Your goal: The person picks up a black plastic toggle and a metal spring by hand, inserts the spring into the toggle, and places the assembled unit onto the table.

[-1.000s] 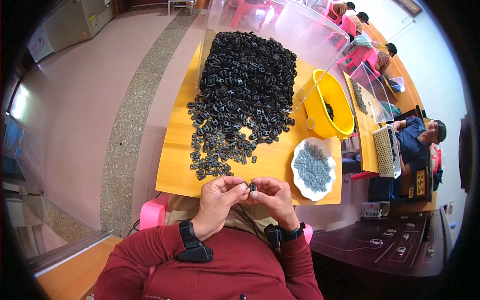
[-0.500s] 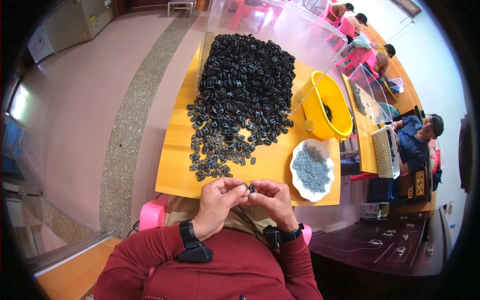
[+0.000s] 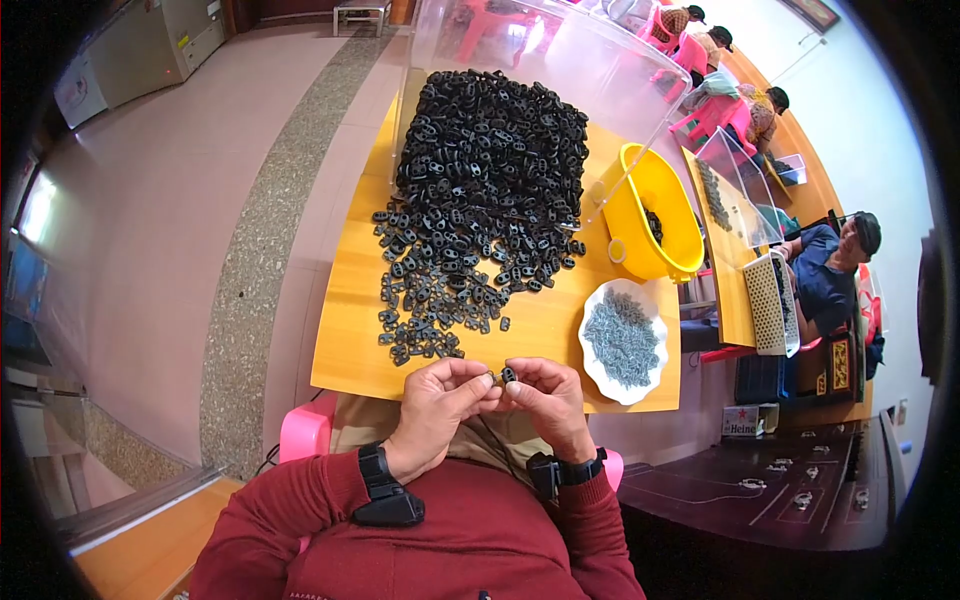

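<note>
Head view. Both hands meet just off the near edge of the worktop point(image 3: 345, 335), over the lap point(image 3: 375, 428).

Right hand point(image 3: 550, 395): thumb and index fingers pinch one black piece point(image 3: 508, 375), held upright with its holes showing. Left hand point(image 3: 440, 395): thumb and index fingers are pressed together at the tips, apparently on a small part point(image 3: 492, 377); its kind is too small to make out. The two pinches sit close beside each other; contact between the held items cannot be confirmed.

Surroundings: heap of black pieces point(image 3: 490, 150), partly inside a clear box point(image 3: 625, 50), thinning to loose pieces point(image 3: 430, 340) toward the person. White scalloped bowl point(image 3: 627, 397) with small grey parts point(image 3: 622, 338) near the right hand; yellow tub point(image 3: 672, 262) beyond it.

Risks (judgement):
- Drop: only fingertips grip, and there is no worktop beneath. A slip probably sends either item to the lap or floor.
- Misalignment: the fingers cover much of both items, so a skewed meeting could go unnoticed; pushing then might flick the smaller one away.
- Snag: the bowl sits close to the right forearm's side; a wide swing could tip it.
- Slide: a knock to the heap could spill pieces over the near edge.
</note>
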Demonstrator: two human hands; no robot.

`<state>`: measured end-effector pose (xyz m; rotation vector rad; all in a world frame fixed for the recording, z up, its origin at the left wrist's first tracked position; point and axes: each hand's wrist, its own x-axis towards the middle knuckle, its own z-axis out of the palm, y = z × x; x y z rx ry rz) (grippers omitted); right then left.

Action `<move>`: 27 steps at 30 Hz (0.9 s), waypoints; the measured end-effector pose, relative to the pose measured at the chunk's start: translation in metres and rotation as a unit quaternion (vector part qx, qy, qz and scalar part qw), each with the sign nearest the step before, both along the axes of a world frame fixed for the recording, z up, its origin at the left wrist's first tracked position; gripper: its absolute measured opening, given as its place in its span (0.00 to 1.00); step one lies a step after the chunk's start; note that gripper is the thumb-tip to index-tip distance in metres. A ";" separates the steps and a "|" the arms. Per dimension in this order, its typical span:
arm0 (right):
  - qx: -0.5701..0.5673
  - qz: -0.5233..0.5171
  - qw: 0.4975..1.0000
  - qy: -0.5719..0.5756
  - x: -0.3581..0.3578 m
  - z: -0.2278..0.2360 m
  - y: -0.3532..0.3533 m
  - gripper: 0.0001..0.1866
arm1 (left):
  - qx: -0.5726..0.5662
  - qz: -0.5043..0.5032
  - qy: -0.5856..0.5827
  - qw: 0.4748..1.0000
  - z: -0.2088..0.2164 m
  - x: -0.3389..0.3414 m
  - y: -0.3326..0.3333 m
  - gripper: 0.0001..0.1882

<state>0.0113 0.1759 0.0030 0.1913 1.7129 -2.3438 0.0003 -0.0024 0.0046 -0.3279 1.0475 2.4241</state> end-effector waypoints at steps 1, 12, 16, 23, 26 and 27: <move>-0.004 -0.005 1.000 0.002 0.000 0.000 0.000 0.14 | -0.004 -0.003 -0.001 1.000 0.000 0.000 0.000 0.06; 0.002 0.008 1.000 0.011 0.001 -0.002 0.002 0.14 | -0.008 -0.022 -0.003 1.000 0.000 0.000 -0.001 0.07; 0.003 0.004 1.000 0.019 0.000 -0.004 0.003 0.14 | -0.013 -0.023 -0.001 1.000 -0.002 0.000 0.000 0.07; 0.005 0.007 1.000 0.017 0.001 -0.001 0.001 0.13 | -0.015 -0.030 -0.002 0.999 -0.001 0.000 -0.001 0.09; 0.006 0.009 1.000 0.026 0.001 -0.001 0.001 0.13 | -0.021 -0.026 -0.004 0.999 0.000 0.000 -0.001 0.07; 0.009 0.009 1.000 0.026 0.000 0.000 0.001 0.13 | -0.020 -0.025 -0.003 0.999 -0.001 0.000 -0.001 0.07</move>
